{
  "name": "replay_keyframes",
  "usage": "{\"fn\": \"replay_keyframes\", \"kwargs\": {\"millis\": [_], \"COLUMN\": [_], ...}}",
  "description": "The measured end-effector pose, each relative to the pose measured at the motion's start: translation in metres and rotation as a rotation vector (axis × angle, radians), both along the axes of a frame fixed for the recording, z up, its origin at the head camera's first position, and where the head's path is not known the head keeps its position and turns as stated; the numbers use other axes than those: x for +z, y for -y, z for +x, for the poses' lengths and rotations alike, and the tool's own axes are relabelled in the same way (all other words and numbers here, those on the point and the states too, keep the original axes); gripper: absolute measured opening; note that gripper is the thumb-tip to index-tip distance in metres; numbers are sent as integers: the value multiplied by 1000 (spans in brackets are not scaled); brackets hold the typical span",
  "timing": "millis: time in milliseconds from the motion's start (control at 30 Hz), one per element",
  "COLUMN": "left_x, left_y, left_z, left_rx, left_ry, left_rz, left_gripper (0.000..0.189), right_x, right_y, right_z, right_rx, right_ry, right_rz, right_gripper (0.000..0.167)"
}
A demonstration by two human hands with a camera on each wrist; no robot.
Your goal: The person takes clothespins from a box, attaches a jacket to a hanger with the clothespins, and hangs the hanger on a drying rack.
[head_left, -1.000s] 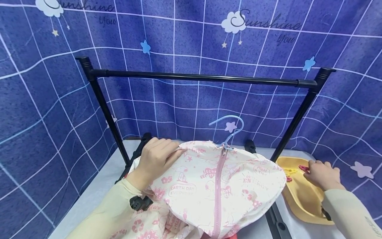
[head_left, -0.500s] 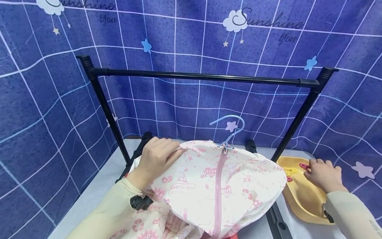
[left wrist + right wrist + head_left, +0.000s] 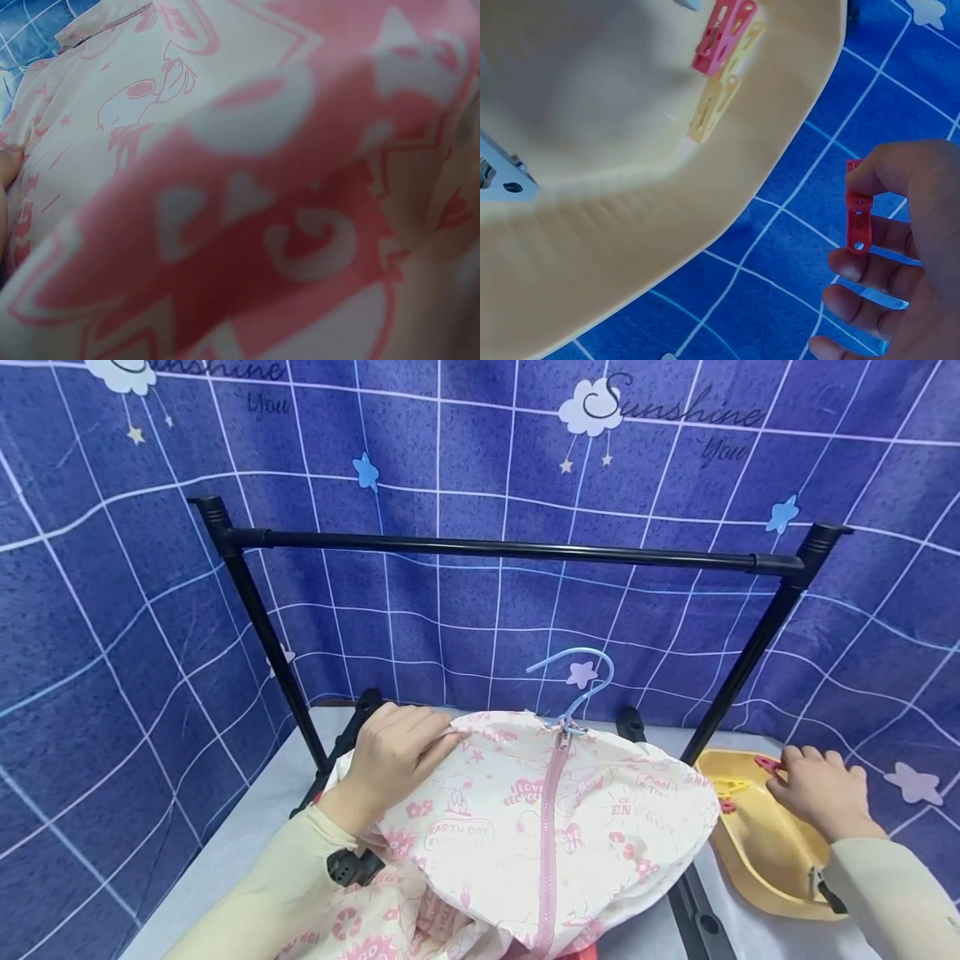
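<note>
A white jacket (image 3: 480, 827) with pink print and a pink zipper hangs over a blue hanger (image 3: 596, 681), whose hook sticks up above the collar. My left hand (image 3: 397, 760) grips the jacket's left shoulder, thumb in front and fingers over the top edge. In the left wrist view, blurred jacket fabric (image 3: 247, 202) fills most of the picture. Over at the right, my right hand (image 3: 825, 789) pinches a red clothespin (image 3: 859, 217) between thumb and forefinger, just outside the rim of a yellow basin (image 3: 750, 893). Its other fingers are loosely bent.
In the basin lie a pink clothespin (image 3: 724, 34), yellow clothespins (image 3: 716, 105) and a pale blue piece (image 3: 502, 176). A black rack's crossbar (image 3: 480, 547) spans above the jacket. Its right foot (image 3: 697, 918) runs between jacket and basin. A blue gridded curtain (image 3: 480, 460) stands behind.
My right hand has shifted slightly right and up with the red clothespin. The left hand and the jacket keep their place.
</note>
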State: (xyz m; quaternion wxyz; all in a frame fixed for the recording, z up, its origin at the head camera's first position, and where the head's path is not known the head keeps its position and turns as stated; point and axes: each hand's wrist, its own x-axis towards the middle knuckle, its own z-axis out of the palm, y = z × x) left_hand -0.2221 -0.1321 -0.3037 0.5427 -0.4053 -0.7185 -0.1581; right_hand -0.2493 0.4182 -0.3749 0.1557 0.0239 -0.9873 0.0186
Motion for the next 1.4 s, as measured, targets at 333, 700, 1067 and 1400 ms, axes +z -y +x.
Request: {"fn": "replay_keyframes", "kwargs": {"millis": [333, 700, 1067, 1400], "left_x": [-1, -1, 1, 0], "left_y": [0, 1, 1, 0], "left_z": [1, 2, 5, 4], "left_rx": [3, 8, 17, 18], "left_ry": [10, 14, 18, 11], "left_rz": [-4, -6, -5, -7], "left_gripper": [37, 37, 37, 37], "right_x": [8, 13, 22, 24], "right_y": [10, 7, 3, 3], "right_z": [4, 11, 16, 18], "right_rx": [-1, -4, -18, -22], "right_ry": [-6, -62, -90, -118], "right_rz": [-7, -19, -53, -63], "right_gripper": [30, 33, 31, 36]}}
